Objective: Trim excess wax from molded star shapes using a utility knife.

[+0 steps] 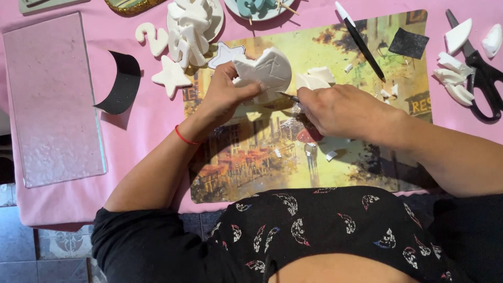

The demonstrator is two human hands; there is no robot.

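My left hand point(226, 93) grips a white foam shape point(264, 71) and holds it tilted above a picture placemat point(251, 157). My right hand point(341, 111) is closed around a small craft knife point(288, 96), whose thin blade tip touches the lower edge of the foam shape. A cut white foam piece point(314, 78) lies just behind the knife. Small white scraps point(331, 155) dot the placemat near my right hand.
A clear plastic sheet point(52, 99) lies at the left on the pink tablecloth point(152, 120), beside a black curved piece point(123, 84). White foam star point(171, 77), a white foam numeral point(153, 37) and a plate of foam pieces point(193, 26) sit at the back. A pen point(359, 40), black square point(408, 43), scissors point(483, 73) and foam offcuts point(454, 78) lie to the right.
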